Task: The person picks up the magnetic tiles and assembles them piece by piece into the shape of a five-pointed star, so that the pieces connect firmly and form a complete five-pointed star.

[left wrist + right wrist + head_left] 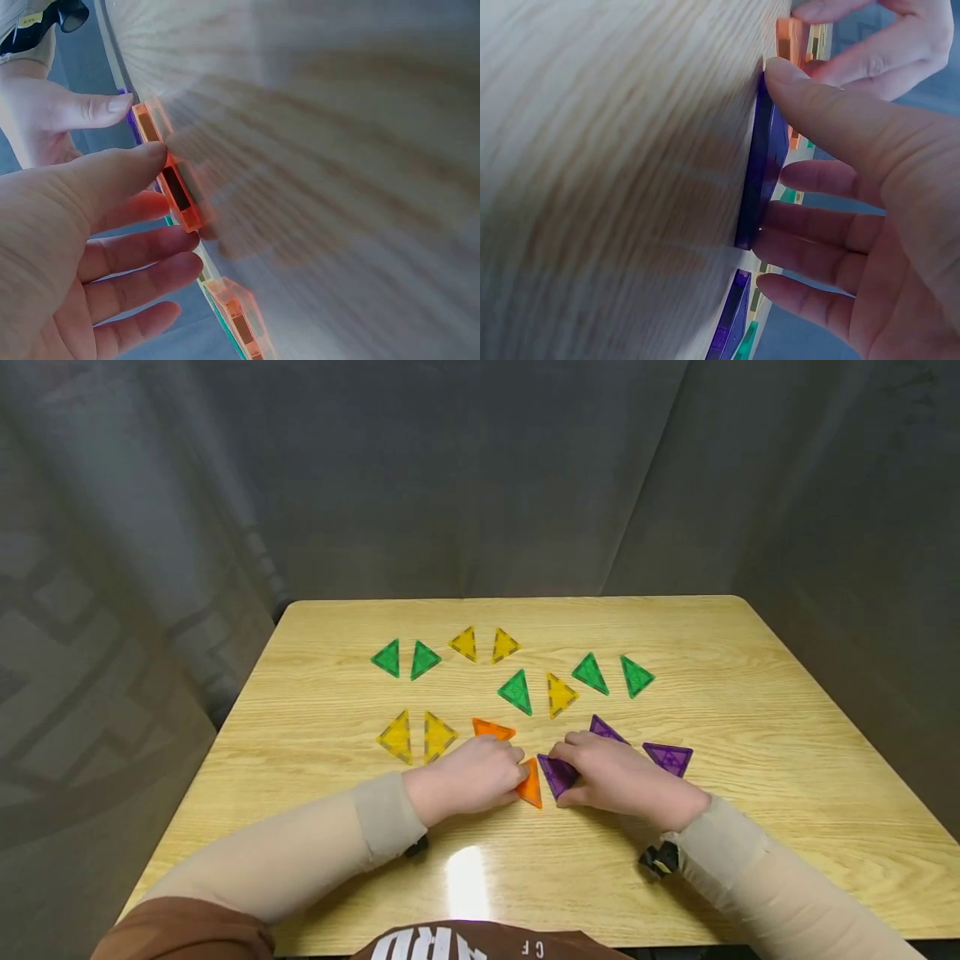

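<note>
Our left hand [471, 772] is pinching an orange triangle [532, 788] and our right hand [618, 777] a purple triangle [553, 775] just beside it on the table [787, 735], risking overlapping edges if either grip is slipping.

Tiles lie on table; curtain [465, 485] behind table [300, 693]. Front centre: left inner tile [532, 787] at left hand [480, 774]; right inner tile [553, 772] just to its right, at right hand [618, 777]. Left outer tile [495, 727] behind left hand, partly covered. Right rear tile [604, 729] behind right hand; far-right tile [669, 759] right of it. Front-left pair [396, 739] [438, 737] left of left outer tile. Middle pair [517, 693] [560, 695] behind both hands; right-back pair [591, 675] [636, 677] to its right, slightly farther back. Rear-left pair [387, 659] [423, 661] left of rear-centre pair [465, 644] [504, 646].
</note>
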Motion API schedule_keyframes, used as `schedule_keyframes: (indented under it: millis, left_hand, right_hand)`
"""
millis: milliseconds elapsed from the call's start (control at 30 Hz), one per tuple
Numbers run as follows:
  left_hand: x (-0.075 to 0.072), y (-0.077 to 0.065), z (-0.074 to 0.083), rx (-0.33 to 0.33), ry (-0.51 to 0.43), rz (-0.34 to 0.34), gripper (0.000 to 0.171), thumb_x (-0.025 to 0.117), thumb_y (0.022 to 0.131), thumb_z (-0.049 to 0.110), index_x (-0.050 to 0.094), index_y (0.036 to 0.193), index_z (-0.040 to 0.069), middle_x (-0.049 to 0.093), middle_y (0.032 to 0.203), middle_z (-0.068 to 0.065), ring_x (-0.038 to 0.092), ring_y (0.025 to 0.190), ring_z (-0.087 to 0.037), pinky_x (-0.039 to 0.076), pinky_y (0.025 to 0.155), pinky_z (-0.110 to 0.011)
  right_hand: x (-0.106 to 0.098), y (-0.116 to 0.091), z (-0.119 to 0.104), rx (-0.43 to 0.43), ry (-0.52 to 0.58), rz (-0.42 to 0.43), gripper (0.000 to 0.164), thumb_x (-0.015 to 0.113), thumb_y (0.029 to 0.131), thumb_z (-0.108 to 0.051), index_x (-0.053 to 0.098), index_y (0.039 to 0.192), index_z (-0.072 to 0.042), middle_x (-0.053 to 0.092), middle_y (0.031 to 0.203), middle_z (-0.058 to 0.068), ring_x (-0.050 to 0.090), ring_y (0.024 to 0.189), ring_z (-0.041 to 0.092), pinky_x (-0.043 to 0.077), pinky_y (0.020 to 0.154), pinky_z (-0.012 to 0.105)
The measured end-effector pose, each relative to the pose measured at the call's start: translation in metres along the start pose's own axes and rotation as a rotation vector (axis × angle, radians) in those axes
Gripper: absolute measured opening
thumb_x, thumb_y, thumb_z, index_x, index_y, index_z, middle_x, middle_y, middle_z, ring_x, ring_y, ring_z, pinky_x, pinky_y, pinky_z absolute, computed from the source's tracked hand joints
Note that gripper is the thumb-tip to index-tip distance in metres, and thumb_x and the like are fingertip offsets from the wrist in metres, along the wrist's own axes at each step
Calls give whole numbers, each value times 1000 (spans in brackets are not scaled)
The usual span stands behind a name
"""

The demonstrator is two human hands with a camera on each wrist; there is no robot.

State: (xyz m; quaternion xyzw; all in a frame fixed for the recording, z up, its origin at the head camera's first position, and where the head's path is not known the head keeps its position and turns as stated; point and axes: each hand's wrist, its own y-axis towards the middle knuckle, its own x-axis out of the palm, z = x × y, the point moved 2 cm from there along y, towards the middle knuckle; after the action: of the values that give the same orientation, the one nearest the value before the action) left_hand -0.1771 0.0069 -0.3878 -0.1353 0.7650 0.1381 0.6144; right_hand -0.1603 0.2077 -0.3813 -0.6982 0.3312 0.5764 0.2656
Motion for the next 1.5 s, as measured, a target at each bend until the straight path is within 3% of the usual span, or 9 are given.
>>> schedule_keyframes:
  millis: [533, 1300, 1500]
  left_hand:
    - [1, 3, -3, -13, 2, -4, 15, 66, 94, 29, 72, 89, 17, 58, 81, 4, 56, 73, -14, 49, 69, -31]
    - [3, 13, -13, -72, 35, -39, 13, 65, 96, 27, 73, 97, 16, 60, 86, 1, 58, 75, -16, 48, 63, -30]
    - [-3, 11, -23, -95, -22, -15, 21, 68, 94, 33, 74, 106, 16, 60, 92, 1, 55, 80, -17, 47, 69, -30]
  right_hand:
    - [2, 4, -1, 34, -6, -30, 40, 85, 78, -33, 66, 106, -11, 58, 91, -4, 53, 76, 8, 50, 68, 32]
    - [-1, 18, 7, 62, -51, -42, 34, 85, 79, -31, 63, 96, -11, 55, 83, -3, 47, 68, 10, 44, 59, 28]
    - [-12, 18, 12, 75, -33, -32, 43, 82, 81, -37, 67, 110, -8, 60, 92, -1, 51, 73, 10, 48, 63, 30]
